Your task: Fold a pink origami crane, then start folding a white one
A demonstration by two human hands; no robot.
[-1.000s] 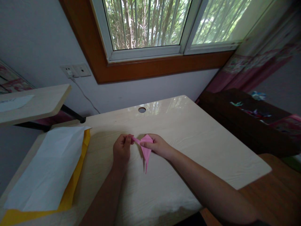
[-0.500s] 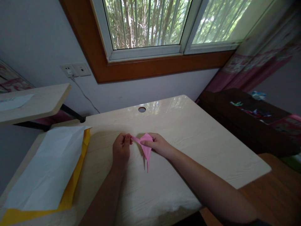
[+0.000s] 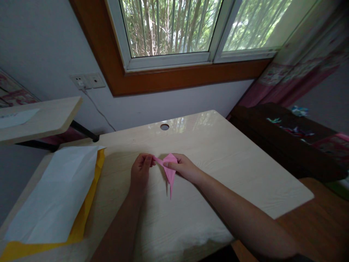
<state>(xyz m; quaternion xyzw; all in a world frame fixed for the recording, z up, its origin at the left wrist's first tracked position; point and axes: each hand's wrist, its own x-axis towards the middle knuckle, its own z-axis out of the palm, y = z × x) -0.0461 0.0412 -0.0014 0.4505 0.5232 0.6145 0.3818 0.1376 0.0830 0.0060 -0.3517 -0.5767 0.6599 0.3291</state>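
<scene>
Over the middle of the pale desk (image 3: 245,163), we list one folded pink paper (image 3: 170,174), its narrow strip pinched by our left hand (image 3: 140,170), its body clamped in our right hand (image 3: 185,169). At left, we record one white sheet (image 3: 54,196) atop a yellow sheet (image 3: 86,200).

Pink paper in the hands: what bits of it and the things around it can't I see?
Head view: the end of the pink paper, hidden by the left hand.
Head view: part of the yellow sheet, under the white sheet.
Head view: the shelf paper, cut off by the left edge.
Head view: the bright things at right, too small.
</scene>
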